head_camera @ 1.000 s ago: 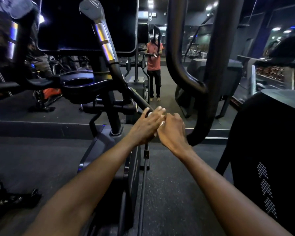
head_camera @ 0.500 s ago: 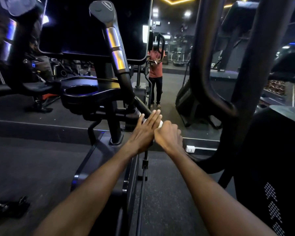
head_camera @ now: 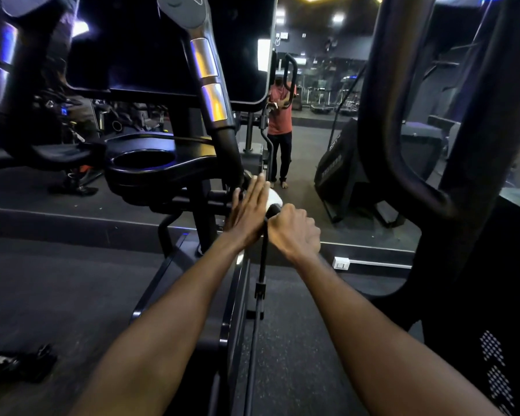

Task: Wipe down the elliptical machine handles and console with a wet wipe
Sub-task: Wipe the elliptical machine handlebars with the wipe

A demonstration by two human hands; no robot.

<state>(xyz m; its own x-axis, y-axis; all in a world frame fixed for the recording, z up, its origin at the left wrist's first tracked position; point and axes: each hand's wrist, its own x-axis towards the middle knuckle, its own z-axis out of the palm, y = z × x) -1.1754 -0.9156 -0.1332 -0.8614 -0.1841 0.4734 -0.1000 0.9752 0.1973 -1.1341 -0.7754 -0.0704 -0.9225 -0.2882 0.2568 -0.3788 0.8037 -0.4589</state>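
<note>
White wet wipe (head_camera: 274, 200) (seemingly bunched) wraps the black handle (head_camera: 222, 139).

Person, own body as seen from the head camera: two bare forearms, no sleeves in view, no watch, band or glove at either wrist. Left hand (head_camera: 248, 213): bare, no ring visible on the fingers (head_camera: 260, 187) that show. Right hand (head_camera: 293, 232): bare, knuckles and back of the hand showing, no ring or other jewellery to be made out; nothing else of the wearer's clothing can be identified with certainty.
</note>
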